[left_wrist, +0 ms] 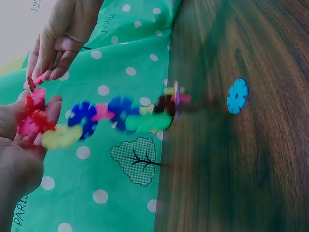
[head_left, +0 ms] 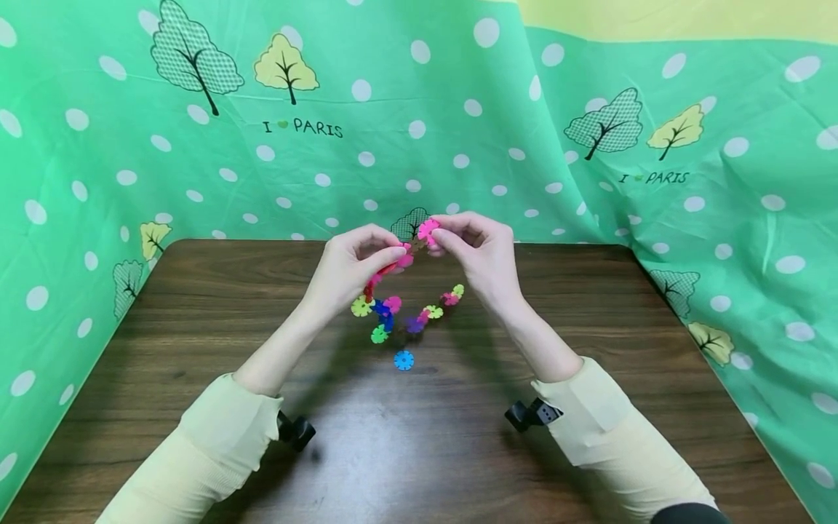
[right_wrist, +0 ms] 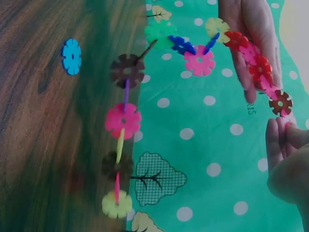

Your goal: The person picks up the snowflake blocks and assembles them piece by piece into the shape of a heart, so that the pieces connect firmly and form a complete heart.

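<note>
Both hands are raised over the far part of the table, with a chain of slotted plastic snowflake discs between them. My left hand (head_left: 343,273) pinches a pink disc (head_left: 405,256) in the chain between thumb and fingers. A pink disc (head_left: 428,231) at the chain's end is pinched by my right hand (head_left: 481,255), next to a brown disc (right_wrist: 280,103). From the left hand the chain hangs in a loop past a yellow disc (right_wrist: 217,30), blue, pink and a green disc (left_wrist: 148,122), ending in another yellow disc (right_wrist: 117,204).
A single light blue disc (head_left: 404,360) lies flat on the dark wooden table (head_left: 406,451), nearer than the chain. Behind the table hangs a green dotted cloth (head_left: 393,145) with printed trees. Black wrist devices show at both sleeves (head_left: 222,437).
</note>
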Demonstrator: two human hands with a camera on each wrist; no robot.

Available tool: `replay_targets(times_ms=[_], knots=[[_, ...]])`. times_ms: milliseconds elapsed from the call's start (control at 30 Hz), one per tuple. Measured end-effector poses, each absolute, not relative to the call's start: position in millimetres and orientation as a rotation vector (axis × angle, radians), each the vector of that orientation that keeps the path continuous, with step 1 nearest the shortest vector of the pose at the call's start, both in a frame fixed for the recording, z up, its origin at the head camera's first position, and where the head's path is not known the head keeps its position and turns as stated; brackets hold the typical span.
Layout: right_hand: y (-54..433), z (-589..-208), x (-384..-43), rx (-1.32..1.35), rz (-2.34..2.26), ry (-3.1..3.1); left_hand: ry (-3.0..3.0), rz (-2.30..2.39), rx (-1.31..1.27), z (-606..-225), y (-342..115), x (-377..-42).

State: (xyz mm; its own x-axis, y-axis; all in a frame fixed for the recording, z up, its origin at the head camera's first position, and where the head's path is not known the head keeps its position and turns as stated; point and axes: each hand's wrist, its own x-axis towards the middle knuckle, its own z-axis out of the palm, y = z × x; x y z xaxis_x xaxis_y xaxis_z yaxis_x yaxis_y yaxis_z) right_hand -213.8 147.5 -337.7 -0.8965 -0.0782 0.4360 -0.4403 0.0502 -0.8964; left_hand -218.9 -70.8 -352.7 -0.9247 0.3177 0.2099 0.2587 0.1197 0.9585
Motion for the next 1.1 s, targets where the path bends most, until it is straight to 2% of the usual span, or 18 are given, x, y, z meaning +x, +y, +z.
replay_targets(times_ms=[567,867,1100], knots=[[138.1,-338.8,-219.3,0.539,2.045,-2.084,2.488,1.646,0.621,-336.7,-68.0,-232.8],[134.5,-339.0,-218.6,0.525,2.070,-2.084,2.395,1.745,0.572,-336.1,-67.6,-237.7],[142.2,-347.4,-212.3,0.454,1.977,-2.182,2.244,1.927,0.423,-337.6,-76.7,-240.2]])
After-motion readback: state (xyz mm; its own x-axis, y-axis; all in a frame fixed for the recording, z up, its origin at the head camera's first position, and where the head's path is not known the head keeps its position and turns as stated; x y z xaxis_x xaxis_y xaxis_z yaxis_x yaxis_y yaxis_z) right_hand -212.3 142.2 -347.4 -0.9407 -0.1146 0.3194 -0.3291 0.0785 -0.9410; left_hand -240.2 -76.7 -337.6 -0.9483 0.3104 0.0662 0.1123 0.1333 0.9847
